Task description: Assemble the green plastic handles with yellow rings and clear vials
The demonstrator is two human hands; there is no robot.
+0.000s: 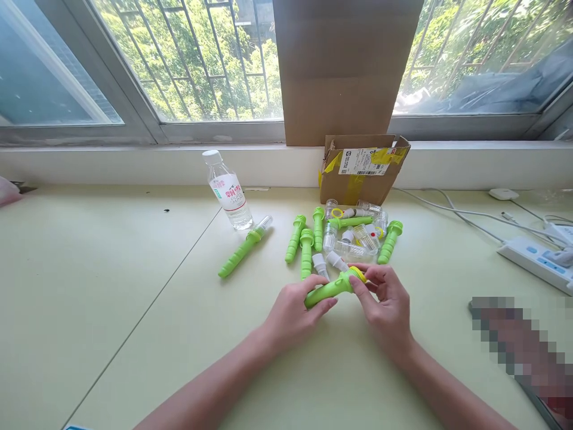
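Observation:
A green ribbed tube [329, 291] lies tilted between my hands, its wider end up to the right. My left hand [298, 307] is wrapped round its lower end. The fingers of my right hand [382, 295] pinch a yellow ring [357, 273] at the wider end. Just beyond are two white threaded pieces, one of them a white cap piece [320, 265], and several green tubes [294, 240]. Clear plastic cups [366, 239] are heaped behind my right hand. A green tube with a clear top [242, 254] lies apart on the left.
A water bottle [230, 194] stands behind the separate tube. An open cardboard box [360, 173] is at the back by the window. White cables and a power strip [535, 260] lie on the right, with a blurred-out flat object [523, 358] nearer me.

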